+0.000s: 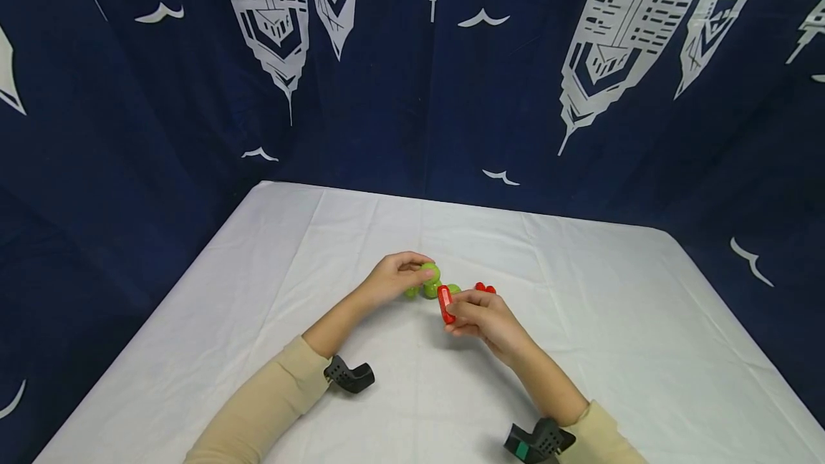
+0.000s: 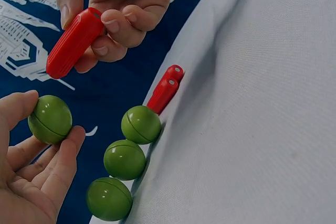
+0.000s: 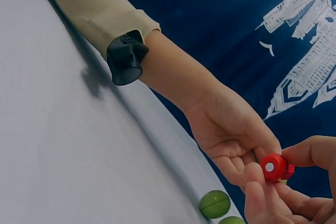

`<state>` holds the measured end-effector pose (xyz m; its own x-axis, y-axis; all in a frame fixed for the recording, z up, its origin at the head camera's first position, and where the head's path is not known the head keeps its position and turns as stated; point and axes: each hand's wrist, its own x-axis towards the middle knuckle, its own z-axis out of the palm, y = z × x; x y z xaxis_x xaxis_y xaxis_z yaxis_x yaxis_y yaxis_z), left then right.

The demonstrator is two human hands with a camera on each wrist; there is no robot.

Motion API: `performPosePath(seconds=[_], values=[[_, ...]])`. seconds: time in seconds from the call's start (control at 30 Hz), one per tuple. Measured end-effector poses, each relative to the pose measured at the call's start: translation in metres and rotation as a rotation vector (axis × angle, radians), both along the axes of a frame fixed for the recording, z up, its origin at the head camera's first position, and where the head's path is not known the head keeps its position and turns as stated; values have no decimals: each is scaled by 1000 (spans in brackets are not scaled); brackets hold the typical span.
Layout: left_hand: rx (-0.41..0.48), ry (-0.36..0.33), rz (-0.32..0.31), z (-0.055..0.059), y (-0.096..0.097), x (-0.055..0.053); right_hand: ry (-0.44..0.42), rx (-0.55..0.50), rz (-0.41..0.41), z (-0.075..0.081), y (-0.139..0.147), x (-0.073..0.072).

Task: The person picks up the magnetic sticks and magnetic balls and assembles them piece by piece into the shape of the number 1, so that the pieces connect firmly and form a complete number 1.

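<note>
My left hand (image 1: 399, 276) pinches a glossy green ball (image 2: 50, 119) between thumb and fingertips, above the table. Facing it, my right hand (image 1: 485, 319) grips a short red ribbed stick (image 2: 75, 44) with a small pale metal disc in its end. In the right wrist view, that round red end (image 3: 270, 167) points toward the camera. A gap shows between stick and ball in the left wrist view. Below them, three more green balls (image 2: 124, 160) lie in a row on the white cloth. Beyond the row lie two more red sticks (image 2: 164, 93), side by side.
A white cloth (image 1: 361, 407) with fold lines covers the table. Dark blue fabric (image 1: 412, 113) with white building prints hangs behind it. Black wrist mounts (image 1: 349, 375) sit at both beige sleeves (image 1: 271, 392).
</note>
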<state>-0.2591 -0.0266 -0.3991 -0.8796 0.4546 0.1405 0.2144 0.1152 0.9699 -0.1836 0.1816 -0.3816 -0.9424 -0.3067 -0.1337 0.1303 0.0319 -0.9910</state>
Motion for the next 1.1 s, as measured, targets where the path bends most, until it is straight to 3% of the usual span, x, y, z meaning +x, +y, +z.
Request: performPosePath(seconds=[0.3, 1.1], values=[[56, -54, -15, 0, 0, 2, -17, -19, 55, -5, -8, 0], [79, -79, -84, -2, -2, 5, -42, -53, 5, -15, -14, -2]])
